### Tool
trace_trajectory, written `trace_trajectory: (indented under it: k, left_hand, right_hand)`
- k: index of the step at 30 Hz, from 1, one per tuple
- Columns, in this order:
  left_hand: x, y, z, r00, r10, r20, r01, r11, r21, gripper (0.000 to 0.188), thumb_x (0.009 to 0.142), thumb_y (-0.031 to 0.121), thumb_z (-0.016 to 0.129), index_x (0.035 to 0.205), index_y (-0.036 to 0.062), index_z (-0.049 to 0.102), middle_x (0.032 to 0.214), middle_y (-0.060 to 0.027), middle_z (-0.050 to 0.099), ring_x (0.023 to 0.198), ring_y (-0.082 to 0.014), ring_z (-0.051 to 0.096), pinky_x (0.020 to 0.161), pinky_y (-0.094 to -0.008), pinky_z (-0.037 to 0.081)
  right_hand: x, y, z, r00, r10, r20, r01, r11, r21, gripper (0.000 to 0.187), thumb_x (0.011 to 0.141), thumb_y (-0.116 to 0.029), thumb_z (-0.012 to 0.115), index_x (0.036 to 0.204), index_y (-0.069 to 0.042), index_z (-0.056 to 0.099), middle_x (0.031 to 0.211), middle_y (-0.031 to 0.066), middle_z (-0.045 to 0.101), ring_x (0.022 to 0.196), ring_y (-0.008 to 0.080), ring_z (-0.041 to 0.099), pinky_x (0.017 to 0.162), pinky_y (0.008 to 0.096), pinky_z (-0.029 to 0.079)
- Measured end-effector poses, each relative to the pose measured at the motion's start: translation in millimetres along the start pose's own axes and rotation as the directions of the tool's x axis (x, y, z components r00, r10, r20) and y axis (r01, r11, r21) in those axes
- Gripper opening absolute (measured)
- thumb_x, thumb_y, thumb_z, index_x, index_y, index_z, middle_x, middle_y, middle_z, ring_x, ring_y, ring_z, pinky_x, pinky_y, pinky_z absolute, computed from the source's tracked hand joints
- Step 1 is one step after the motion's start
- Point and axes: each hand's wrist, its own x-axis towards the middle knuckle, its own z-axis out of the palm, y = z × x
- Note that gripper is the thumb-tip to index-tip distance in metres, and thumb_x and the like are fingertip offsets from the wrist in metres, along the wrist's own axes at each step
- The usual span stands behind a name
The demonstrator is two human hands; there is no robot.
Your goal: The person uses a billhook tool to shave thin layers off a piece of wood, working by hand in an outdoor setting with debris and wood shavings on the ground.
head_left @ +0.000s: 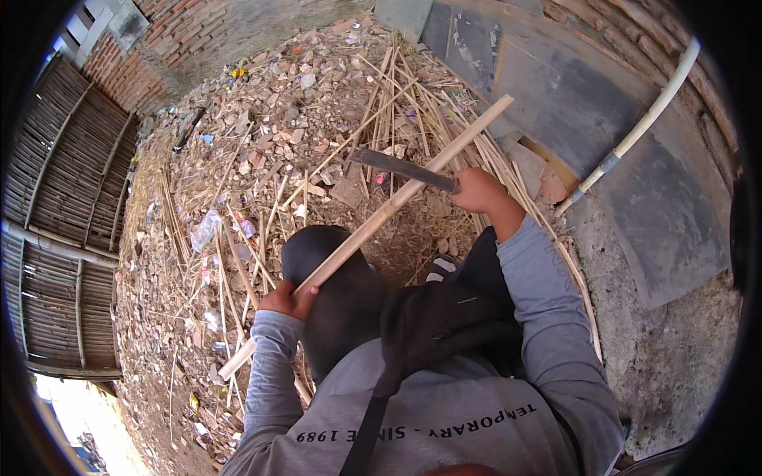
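Observation:
My left hand [284, 301] grips a long pale bamboo stick [397, 198] near its lower part, above my dark trouser knee. The stick slants up to the right, its far end over a pile of split bamboo. My right hand [479, 190] holds the handle of a machete; its dark blade [393, 165] points left and lies across the stick near its middle, touching or just above it.
A heap of thin bamboo strips [413, 111] lies on littered, rubble-strewn ground [262, 127]. A woven bamboo fence [67, 206] stands at the left, a brick wall [182, 32] behind. Grey slabs [587, 103] and a white pipe [643, 119] lie at the right.

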Motion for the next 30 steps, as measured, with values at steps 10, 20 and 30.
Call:
trace_trajectory:
  k: [10, 20, 30]
  left_hand:
    - [1.4, -0.8, 0.2, 1.0, 0.011, 0.003, -0.011, 1.0, -0.007, 0.062, 0.081, 0.064, 0.063, 0.084, 0.0026, 0.057, 0.069, -0.0232, 0.063, 0.07, -0.0452, 0.063, 0.062, -0.0505, 0.049]
    - [0.9, -0.9, 0.1, 1.0, 0.026, -0.007, -0.026, 1.0, -0.009, 0.064, 0.081, 0.066, 0.061, 0.084, 0.0022, 0.057, 0.07, -0.0238, 0.062, 0.071, -0.0459, 0.063, 0.063, -0.0507, 0.049]
    - [-0.4, 0.7, -1.8, 1.0, 0.017, 0.005, -0.017, 1.0, -0.013, 0.066, 0.081, 0.068, 0.06, 0.082, 0.002, 0.056, 0.069, -0.0241, 0.062, 0.071, -0.0457, 0.063, 0.063, -0.0505, 0.049]
  right_hand:
    - [9.1, 10.8, 5.2, 0.995, -0.073, 0.065, 0.074, 0.997, -0.002, 0.027, 0.07, -0.027, 0.07, 0.082, -0.004, 0.069, 0.079, 0.0198, 0.067, 0.078, 0.0354, 0.066, 0.072, 0.0454, 0.052]
    - [7.9, 13.8, 7.8, 0.996, -0.092, 0.021, 0.092, 0.996, 0.011, 0.028, 0.07, -0.028, 0.07, 0.085, -0.004, 0.069, 0.079, 0.0202, 0.066, 0.078, 0.0375, 0.065, 0.073, 0.0459, 0.051]
    - [0.3, -1.3, -4.4, 0.992, -0.075, 0.106, 0.081, 0.995, -0.055, 0.032, 0.071, -0.031, 0.072, 0.093, -0.008, 0.071, 0.09, 0.0197, 0.068, 0.087, 0.0376, 0.066, 0.076, 0.0455, 0.052]
